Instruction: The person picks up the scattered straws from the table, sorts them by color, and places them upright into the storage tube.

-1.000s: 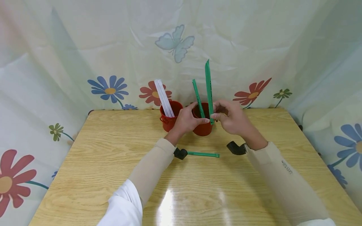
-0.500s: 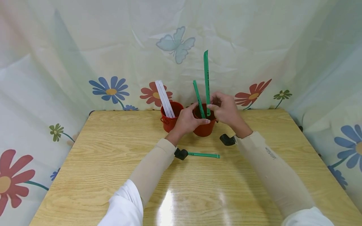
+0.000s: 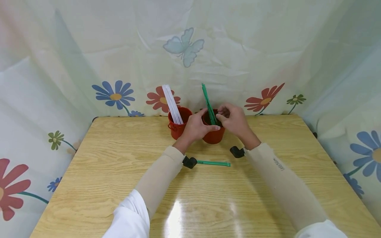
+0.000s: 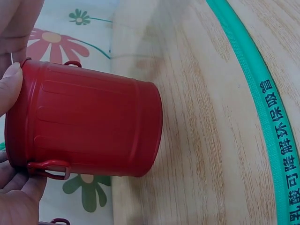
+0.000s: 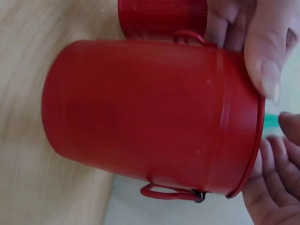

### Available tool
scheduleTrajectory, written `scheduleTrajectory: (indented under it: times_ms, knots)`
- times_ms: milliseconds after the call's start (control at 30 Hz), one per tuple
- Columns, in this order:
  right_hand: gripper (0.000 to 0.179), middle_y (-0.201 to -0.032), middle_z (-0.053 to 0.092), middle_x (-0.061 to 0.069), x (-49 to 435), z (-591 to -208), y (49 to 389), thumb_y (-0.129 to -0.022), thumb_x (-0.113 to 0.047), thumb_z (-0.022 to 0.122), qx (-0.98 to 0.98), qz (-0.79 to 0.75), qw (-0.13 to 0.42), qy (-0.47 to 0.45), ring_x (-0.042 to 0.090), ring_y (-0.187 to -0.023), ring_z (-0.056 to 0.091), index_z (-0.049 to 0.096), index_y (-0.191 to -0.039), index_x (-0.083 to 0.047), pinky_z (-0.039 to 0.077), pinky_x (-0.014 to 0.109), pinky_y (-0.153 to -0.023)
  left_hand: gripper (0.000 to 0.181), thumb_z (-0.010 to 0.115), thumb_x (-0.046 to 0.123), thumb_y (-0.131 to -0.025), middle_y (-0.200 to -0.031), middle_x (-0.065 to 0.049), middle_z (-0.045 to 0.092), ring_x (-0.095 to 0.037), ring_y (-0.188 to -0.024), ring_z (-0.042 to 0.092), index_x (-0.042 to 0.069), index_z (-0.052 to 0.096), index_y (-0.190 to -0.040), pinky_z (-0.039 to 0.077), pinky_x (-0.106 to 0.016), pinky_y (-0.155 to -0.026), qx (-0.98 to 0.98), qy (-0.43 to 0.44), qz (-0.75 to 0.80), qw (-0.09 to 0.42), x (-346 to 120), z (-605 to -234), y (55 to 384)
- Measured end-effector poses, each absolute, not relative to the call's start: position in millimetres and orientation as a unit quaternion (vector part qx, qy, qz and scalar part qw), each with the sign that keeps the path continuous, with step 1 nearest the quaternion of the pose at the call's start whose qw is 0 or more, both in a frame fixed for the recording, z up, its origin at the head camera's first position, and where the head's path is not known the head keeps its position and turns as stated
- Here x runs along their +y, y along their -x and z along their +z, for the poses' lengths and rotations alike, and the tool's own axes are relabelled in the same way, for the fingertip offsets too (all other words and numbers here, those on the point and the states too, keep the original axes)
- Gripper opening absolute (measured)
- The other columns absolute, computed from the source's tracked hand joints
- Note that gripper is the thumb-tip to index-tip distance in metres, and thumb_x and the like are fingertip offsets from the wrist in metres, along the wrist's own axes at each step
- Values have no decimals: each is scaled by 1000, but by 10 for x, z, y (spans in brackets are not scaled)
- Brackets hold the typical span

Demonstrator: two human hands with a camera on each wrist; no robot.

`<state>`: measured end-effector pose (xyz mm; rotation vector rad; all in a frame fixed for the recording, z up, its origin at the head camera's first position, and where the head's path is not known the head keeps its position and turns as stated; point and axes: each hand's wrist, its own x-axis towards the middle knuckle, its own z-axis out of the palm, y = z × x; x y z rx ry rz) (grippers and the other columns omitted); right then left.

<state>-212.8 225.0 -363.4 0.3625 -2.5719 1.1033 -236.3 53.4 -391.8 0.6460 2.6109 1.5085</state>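
Note:
Green wrapped straws (image 3: pixel 209 104) lean together in the right-hand small red bucket (image 3: pixel 213 137). My left hand (image 3: pixel 194 127) grips that bucket's rim, thumb across the front and fingers round the left side. At its right rim is my right hand (image 3: pixel 236 120), fingers loosely bent, with no straw showing between them. In the right wrist view a bit of green straw (image 5: pixel 271 121) shows past the bucket's rim. Another green wrapped straw (image 3: pixel 214 163) with printed characters lies on the table in front.
A second red bucket (image 3: pixel 177 132) stands close on the left, holding white wrapped straws (image 3: pixel 173 104). Behind the wooden table (image 3: pixel 119 158) hangs a curtain (image 3: pixel 238 49) printed with flowers and a butterfly. Black wrist cameras stick out below both wrists.
The green straw in my right hand has moved left and down into the right bucket and now leans against the other one, released. My left hand has stayed on the rim.

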Motion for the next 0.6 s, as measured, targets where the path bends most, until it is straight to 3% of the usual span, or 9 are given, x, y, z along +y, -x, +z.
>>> scheduleTrajectory:
  times_ms: [300, 467, 600]
  knots:
    - [6, -78, 68, 12, 2233, -3740, 1812, -85, 2, 71, -859, 392, 274, -185, 20, -69, 64, 66, -87, 0, 52, 16, -69, 79, 81, 41, -79, -135, -3, 63, -23, -121, 60, 14, 47, -145, 55, -37, -98, 855, -208, 474, 21, 532, -3922, 2367]
    - [7, -75, 69, 7, 2251, -3815, 1626, -83, 2, 74, -851, 408, 259, -205, 11, -67, 63, 68, -85, -2, 51, 9, -68, 84, 81, 41, -79, -143, -4, 58, -21, -126, 57, 13, 43, -148, 54, -38, -101, 864, -200, 462, 24, 526, -3916, 2351]
    - [7, -77, 70, 6, 2289, -3920, 1513, -84, 0, 74, -854, 426, 217, -206, 7, -67, 62, 69, -85, -4, 52, 12, -66, 79, 81, 39, -80, -137, -3, 62, -20, -123, 58, 16, 46, -146, 54, -39, -101, 860, -204, 467, 22, 524, -3921, 2350]
